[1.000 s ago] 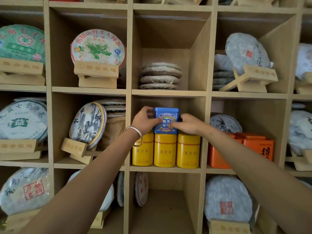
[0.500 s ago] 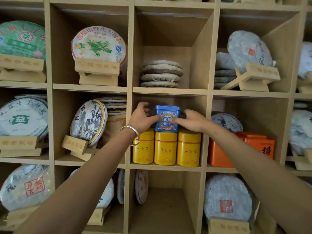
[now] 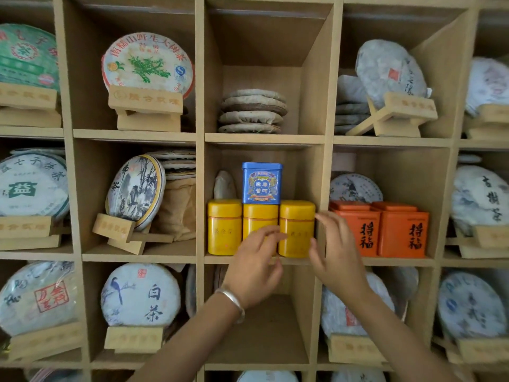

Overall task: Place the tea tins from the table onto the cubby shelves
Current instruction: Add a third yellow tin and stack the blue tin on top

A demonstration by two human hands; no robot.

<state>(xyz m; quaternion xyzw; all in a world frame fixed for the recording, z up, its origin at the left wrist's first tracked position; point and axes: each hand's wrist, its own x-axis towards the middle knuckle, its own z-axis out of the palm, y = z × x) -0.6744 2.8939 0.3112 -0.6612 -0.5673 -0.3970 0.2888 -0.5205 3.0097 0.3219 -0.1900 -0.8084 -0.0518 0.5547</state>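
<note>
A blue square tea tin [image 3: 262, 183] stands upright on top of three yellow round tins [image 3: 224, 227] in the middle cubby of the wooden shelf unit [image 3: 264, 138]. Both hands are off the blue tin and lower, in front of the yellow tins. My left hand [image 3: 254, 267], with a silver bangle on the wrist, has relaxed fingers in front of the middle yellow tin. My right hand [image 3: 334, 252] is spread beside the right yellow tin [image 3: 297, 227], near the cubby's divider. Neither hand holds anything.
Two orange tins [image 3: 380, 230] sit in the cubby to the right. Wrapped round tea cakes on wooden stands [image 3: 146, 106] fill the surrounding cubbies. A stack of tea cakes [image 3: 252, 111] lies in the cubby above. The cubby below the yellow tins holds nothing at its front.
Both hands let go of the blue tin and dropped down and back toward me. The blue tin stays on the yellow tins.
</note>
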